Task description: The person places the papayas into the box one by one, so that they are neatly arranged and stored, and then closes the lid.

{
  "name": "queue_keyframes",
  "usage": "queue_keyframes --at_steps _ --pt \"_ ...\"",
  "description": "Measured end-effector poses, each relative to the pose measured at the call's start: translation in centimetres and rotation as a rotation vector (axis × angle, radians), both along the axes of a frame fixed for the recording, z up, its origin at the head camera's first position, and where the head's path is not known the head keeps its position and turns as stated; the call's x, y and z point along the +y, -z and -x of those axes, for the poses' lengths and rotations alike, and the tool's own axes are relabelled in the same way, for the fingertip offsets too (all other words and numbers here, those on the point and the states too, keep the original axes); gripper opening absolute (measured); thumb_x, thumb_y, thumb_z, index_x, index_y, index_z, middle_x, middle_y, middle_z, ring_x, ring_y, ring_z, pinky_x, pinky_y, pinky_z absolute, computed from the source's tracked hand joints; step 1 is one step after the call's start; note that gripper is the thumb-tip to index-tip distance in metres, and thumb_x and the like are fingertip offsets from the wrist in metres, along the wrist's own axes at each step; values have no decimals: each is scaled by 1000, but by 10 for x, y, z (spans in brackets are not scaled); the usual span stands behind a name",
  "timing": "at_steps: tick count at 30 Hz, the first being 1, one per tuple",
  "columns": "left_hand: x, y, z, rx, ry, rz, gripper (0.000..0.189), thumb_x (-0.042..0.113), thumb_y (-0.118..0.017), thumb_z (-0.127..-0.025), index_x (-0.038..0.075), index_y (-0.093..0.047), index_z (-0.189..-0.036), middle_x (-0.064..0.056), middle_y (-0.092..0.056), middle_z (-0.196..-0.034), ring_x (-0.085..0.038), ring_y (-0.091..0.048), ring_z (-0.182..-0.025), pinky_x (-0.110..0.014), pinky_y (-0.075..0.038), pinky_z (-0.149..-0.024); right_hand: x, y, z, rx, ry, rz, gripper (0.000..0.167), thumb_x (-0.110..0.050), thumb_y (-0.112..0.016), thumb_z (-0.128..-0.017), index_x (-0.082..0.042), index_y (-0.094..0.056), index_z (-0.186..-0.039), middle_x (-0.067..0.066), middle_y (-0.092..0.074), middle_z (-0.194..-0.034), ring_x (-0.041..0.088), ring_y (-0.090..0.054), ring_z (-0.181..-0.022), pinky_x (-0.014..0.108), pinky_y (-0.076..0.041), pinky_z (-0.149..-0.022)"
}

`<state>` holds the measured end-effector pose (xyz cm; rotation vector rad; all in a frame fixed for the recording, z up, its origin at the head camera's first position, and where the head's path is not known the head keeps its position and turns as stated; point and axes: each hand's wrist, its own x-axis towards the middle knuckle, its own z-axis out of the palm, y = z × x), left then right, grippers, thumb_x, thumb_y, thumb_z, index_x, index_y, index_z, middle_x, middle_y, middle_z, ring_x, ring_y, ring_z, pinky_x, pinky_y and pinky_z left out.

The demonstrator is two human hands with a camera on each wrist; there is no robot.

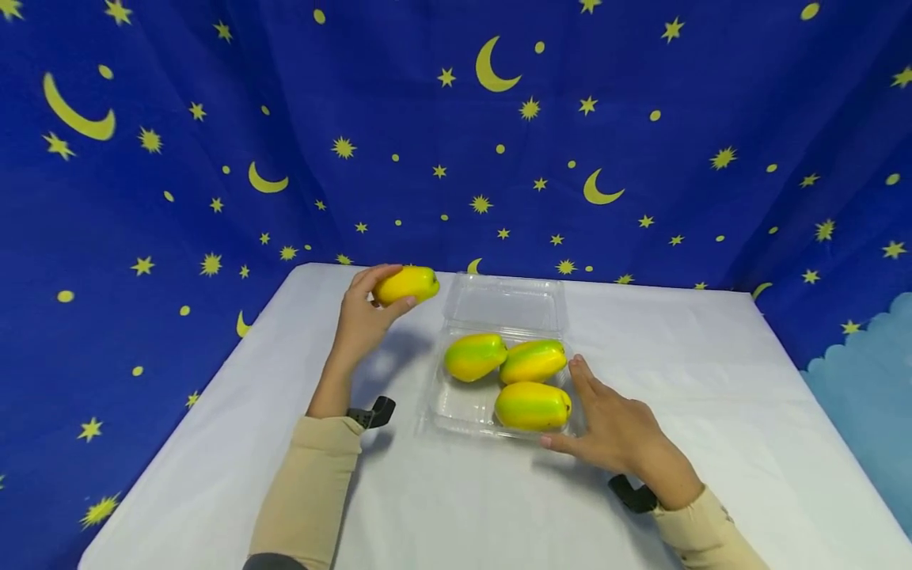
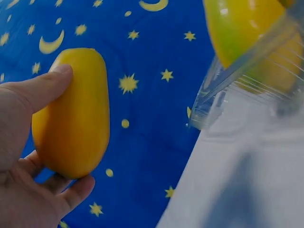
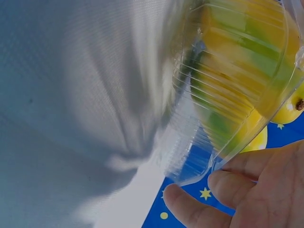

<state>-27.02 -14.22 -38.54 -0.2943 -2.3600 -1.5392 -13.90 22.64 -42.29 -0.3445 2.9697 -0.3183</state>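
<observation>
Above the table's far left part, my left hand (image 1: 362,318) holds a yellow papaya (image 1: 409,286) between thumb and fingers. In the left wrist view the same papaya (image 2: 76,114) hangs upright, with the thumb on its side. Three more yellow-green papayas lie in the clear plastic clamshell box (image 1: 456,412): one at left (image 1: 474,356), one at back right (image 1: 533,361) and one at front right (image 1: 533,406). My right hand (image 1: 616,427) rests at the box's right side, fingers extended. The right wrist view shows its fingertips (image 3: 223,183) against the ribbed wall.
The box's clear lid (image 1: 507,305) lies folded back toward the far table edge. A white cloth covers the table (image 1: 712,380). Blue fabric (image 1: 399,103) with yellow moons and stars hangs behind and at the sides. Each wrist wears a black strap mount (image 1: 374,412).
</observation>
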Motion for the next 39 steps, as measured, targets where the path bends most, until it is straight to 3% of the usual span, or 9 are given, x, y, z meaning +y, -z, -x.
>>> queue_keyframes --at_steps 4,12,23,39 --pt "6 0 -11 -5 65 71 60 38 -82 -84 24 -60 -138 -3 -51 -144 -24 -49 -127 -46 -47 -95 2 2 -3 -2 6 -3 131 -91 -53 -72 -6 -9 -161 12 -13 -169 39 -44 -142 60 -54 -82" --pt "13 6 -23 16 120 126 60 41 -83 -82 26 -61 -135 -1 -53 -139 -21 -52 -118 -42 -47 -87 3 2 -1 1 -5 -6 130 -91 -52 -73 -6 -8 -161 13 -13 -168 40 -43 -142 61 -53 -86" --pt "35 19 -42 63 166 126 58 48 -83 -80 28 -62 -130 4 -55 -131 -14 -56 -112 -38 -51 -90 3 1 2 17 -18 3 131 -91 -53 -73 -6 -6 -162 15 -16 -167 42 -47 -139 54 -57 -77" --pt "49 29 -66 92 212 173 56 44 -82 -81 21 -61 -127 1 -56 -129 -15 -57 -116 -39 -52 -99 1 1 2 13 -23 7 131 -91 -51 -73 -7 -5 -162 14 -14 -168 42 -45 -140 59 -55 -84"
